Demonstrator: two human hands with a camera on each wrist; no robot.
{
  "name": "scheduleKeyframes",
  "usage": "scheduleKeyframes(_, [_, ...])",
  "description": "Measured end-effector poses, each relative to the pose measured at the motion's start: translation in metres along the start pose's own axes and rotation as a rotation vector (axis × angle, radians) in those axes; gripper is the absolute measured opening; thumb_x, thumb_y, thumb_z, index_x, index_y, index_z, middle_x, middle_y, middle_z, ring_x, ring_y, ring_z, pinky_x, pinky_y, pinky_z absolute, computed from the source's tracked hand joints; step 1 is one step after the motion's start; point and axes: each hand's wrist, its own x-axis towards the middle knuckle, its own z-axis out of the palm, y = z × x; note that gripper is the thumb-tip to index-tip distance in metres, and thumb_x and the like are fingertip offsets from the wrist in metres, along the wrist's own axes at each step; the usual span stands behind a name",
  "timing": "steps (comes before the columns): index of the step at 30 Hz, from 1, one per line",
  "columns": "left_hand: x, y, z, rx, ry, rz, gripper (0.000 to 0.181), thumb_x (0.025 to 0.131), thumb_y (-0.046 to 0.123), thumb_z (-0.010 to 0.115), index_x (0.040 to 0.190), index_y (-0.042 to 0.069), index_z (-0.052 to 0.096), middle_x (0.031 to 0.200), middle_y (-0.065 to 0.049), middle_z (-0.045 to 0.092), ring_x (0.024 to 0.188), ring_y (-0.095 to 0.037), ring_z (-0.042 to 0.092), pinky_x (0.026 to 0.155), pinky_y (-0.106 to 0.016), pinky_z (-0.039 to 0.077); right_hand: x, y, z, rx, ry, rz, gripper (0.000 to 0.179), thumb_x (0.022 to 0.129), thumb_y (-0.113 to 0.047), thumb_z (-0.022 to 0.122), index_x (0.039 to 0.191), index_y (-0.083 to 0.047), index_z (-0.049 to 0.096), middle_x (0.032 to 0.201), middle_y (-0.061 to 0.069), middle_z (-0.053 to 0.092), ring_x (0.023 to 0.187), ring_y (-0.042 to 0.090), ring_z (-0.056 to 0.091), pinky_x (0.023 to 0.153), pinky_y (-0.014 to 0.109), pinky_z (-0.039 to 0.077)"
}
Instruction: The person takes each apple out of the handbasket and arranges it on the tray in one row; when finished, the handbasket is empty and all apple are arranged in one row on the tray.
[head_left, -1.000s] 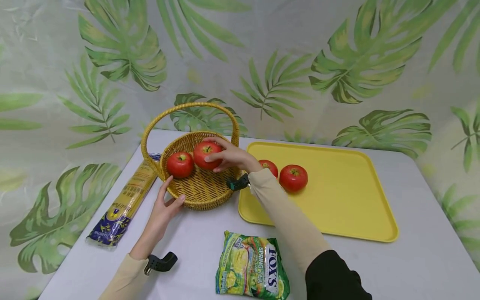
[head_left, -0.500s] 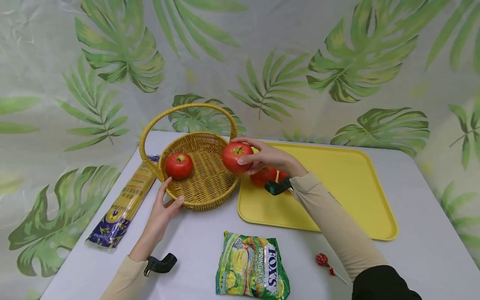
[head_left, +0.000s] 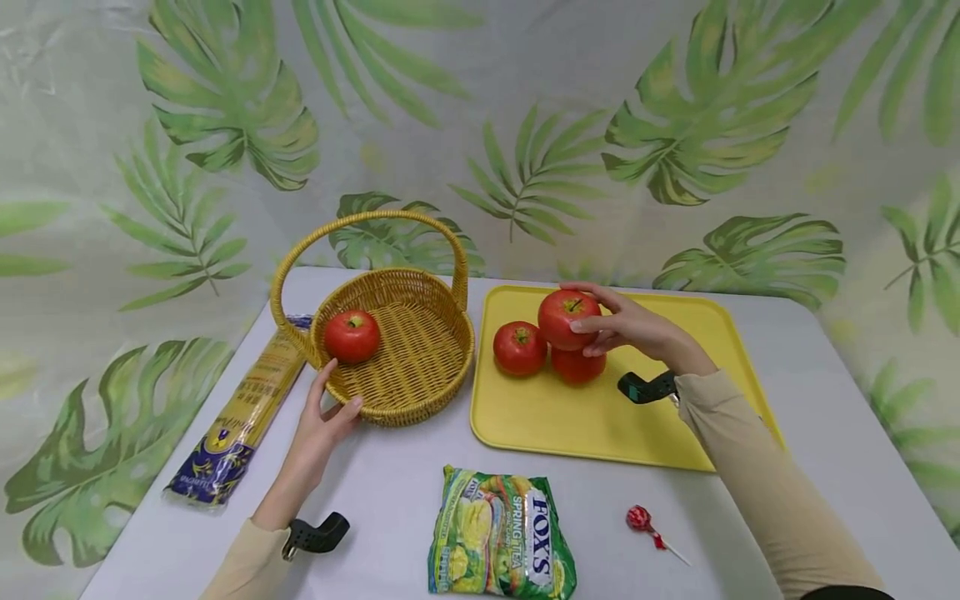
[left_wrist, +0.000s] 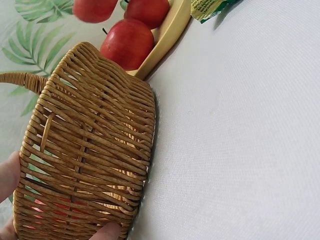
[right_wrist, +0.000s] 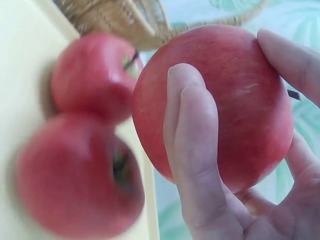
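Observation:
My right hand (head_left: 637, 329) grips a red apple (head_left: 567, 317) above the yellow tray (head_left: 667, 417), with fingers and thumb around its sides. Below it, another apple (head_left: 577, 367) is partly covered by the held one. A further apple (head_left: 519, 348) lies on the tray to their left. With my left hand (head_left: 318, 429) I hold the near left side of a wicker basket (head_left: 420, 408). In the left wrist view, fingertips (left_wrist: 7, 177) are at its rim and another digit touches the woven wall (left_wrist: 90, 150). One apple (head_left: 352, 337) sits inside at the left.
A long pack of spaghetti (head_left: 240, 417) lies left of the basket, partly behind it. Nearer me are a green Fox's Spring Tea bag (head_left: 498, 533) and a red-wrapped lollipop (head_left: 641, 521). A leaf-patterned cloth (head_left: 525, 125) hangs behind the white table (head_left: 405, 492).
My right hand has carried the apple out of the basket, rightward to above the tray. The lollipop has come into view from behind my right arm. My left hand stays at the basket.

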Motion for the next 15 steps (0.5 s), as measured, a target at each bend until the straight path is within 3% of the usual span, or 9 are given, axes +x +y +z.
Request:
scheduleKeyframes(4, [0.000, -0.001, -0.001, 0.001, 0.000, -0.006, 0.076, 0.097, 0.017, 0.058, 0.155, 0.022, 0.008, 0.158, -0.006, -0.006, 0.132, -0.035, 0.031, 0.103, -0.044, 0.036, -0.019, 0.010, -0.017, 0.007, 0.047, 0.010, 0.068, 0.094, -0.020, 0.061, 0.151, -0.020, 0.024, 0.134, 0.024, 0.041, 0.075, 0.028, 0.066, 0.077, 0.041, 0.056])
scheduleKeyframes(15, [0.000, 0.000, -0.001, -0.004, -0.007, 0.005, 0.076, 0.098, 0.016, 0.057, 0.155, 0.021, 0.007, 0.158, -0.006, -0.007, 0.131, -0.035, 0.032, 0.102, -0.042, 0.037, -0.060, 0.040, -0.050, 0.049, 0.134, 0.039, 0.063, 0.098, -0.017, 0.055, 0.151, -0.023, 0.022, 0.134, 0.021, 0.036, 0.074, 0.026, 0.068, 0.075, 0.037, 0.057])
